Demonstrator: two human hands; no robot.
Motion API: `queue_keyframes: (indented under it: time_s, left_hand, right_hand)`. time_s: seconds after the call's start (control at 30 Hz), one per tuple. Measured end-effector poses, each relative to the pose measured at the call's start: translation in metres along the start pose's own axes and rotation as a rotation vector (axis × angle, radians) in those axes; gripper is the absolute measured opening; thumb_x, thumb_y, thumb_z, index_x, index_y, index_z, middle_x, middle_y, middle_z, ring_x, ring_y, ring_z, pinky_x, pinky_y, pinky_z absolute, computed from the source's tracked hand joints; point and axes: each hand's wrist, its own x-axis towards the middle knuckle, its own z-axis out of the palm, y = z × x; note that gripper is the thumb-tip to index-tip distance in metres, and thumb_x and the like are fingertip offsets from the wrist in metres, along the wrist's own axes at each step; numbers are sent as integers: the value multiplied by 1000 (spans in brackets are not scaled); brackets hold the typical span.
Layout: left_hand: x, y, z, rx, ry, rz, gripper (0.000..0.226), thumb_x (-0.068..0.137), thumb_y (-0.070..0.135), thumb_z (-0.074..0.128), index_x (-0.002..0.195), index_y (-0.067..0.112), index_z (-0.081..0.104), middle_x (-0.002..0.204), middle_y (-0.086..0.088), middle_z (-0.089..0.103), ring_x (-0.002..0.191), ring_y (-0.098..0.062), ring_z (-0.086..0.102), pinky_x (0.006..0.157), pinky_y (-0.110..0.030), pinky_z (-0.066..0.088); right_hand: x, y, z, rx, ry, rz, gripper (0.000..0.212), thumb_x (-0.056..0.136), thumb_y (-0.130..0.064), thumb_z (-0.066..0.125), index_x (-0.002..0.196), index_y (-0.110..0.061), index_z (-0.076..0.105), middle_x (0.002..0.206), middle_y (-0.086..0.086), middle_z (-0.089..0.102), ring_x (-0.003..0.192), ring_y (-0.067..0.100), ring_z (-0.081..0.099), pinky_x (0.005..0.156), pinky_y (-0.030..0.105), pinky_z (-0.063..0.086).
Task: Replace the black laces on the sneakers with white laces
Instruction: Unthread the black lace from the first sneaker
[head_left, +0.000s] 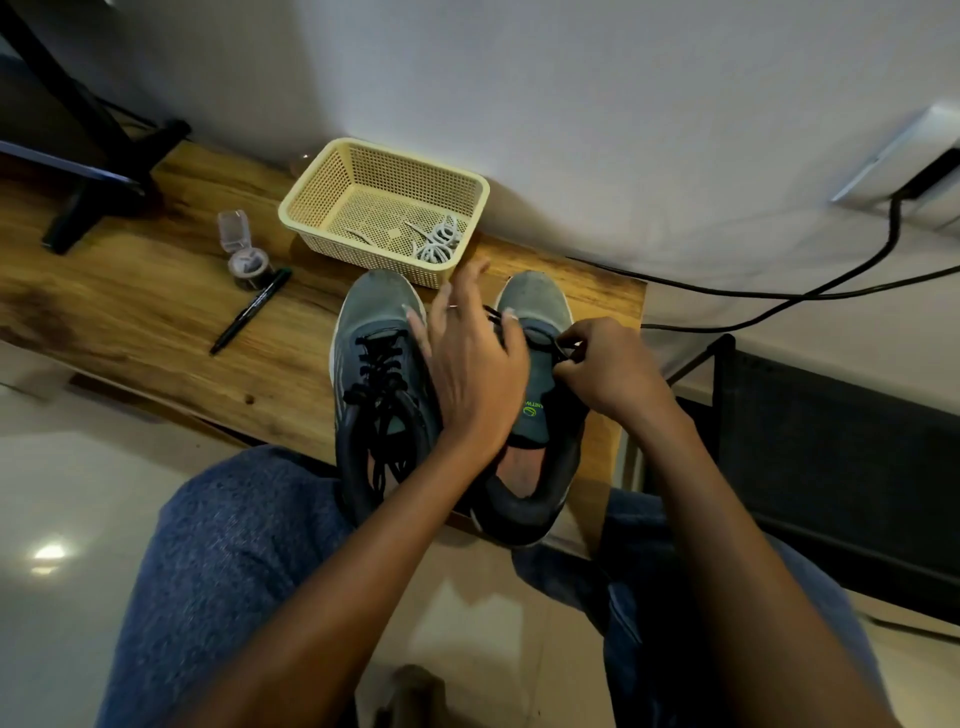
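Nearby, basket (311, 200) with white laces (439, 241), pen (251, 310)

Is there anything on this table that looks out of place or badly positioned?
Both sneakers overhang the table's near edge: the left sneaker and the right sneaker have their heels past it. The small jar stands with its lid flipped open.

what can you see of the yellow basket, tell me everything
The basket is a pale yellow, rectangular tray that looks like plastic, with perforated mesh walls and floor and a solid rolled rim. It sits upright on the wooden table against the white wall, just behind the toes of the two sneakers. Inside, toward its right corner, lie coiled white laces. No hand touches it.
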Motion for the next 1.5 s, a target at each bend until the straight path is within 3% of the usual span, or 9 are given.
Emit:
queue_keyframes:
  time_s: [0.13,0.43,0.6,0.73,0.87,0.97,1.27,1.4,1.5]
  left_hand:
    - [-3,-4,-1,459,-296,354,34,87,30,63,121,30,62,136,6,56,139,-24,33,114,-45,-14]
    - [-4,-8,3,541,-296,357,16,91,25,61,106,22,67,113,2,66,107,-18,60,118,-44,-3]
    - [-1,-3,1,96,-130,128,10,98,22,49,103,16,57,85,4,64,80,-19,64,120,-46,11]
    - [3,0,0,-411,97,-187,5,99,17,44,103,19,47,95,5,62,84,-14,65,77,-47,55]
    - [3,2,-3,-135,21,-43,20,96,16,50,116,15,49,102,6,60,110,-22,58,116,-48,22]
    - [3,0,-4,371,-221,258,40,90,31,59,128,21,53,143,1,48,141,-27,29,113,-47,-13]
    - [1,-5,-2,571,-355,367,22,91,30,60,110,21,66,126,2,61,126,-20,45,116,-50,-5]
    - [-2,0,0,274,-232,210,12,96,26,52,102,19,59,104,3,64,110,-18,54,119,-48,3]
    - [-3,1,1,-171,16,-19,9,97,18,47,102,15,53,100,7,58,95,-16,57,102,-51,39]
  right_hand:
    - [-2,-2,-1,-25,-5,-32,31,86,-11,61,116,-9,65,108,14,67,97,29,63,81,38,54]
    - [-1,-1,1,-79,-10,-80,28,86,-12,61,113,-8,65,100,10,64,86,23,58,69,32,47]
    - [0,3,-1,-21,15,-38,37,84,-9,61,121,-8,63,112,15,67,100,29,62,77,32,50]
    - [1,4,-1,11,15,-34,42,85,-8,60,127,-9,61,116,16,66,105,30,61,82,32,49]
    - [0,2,0,-24,6,-47,36,86,-8,61,122,-6,62,113,16,66,101,30,62,76,30,47]
    - [-1,2,0,-68,0,-90,28,86,-8,60,113,-4,65,105,16,66,89,28,60,67,29,46]
    - [-3,4,-2,-152,-49,-203,20,85,-9,58,103,-5,66,95,14,64,80,24,56,52,25,35]
    - [-2,4,-2,-106,-24,-170,30,85,-7,59,113,-6,66,104,15,66,92,29,61,69,33,49]
    - [-1,4,-4,-81,12,-133,38,84,-6,59,122,-8,63,112,16,66,100,32,61,79,36,52]
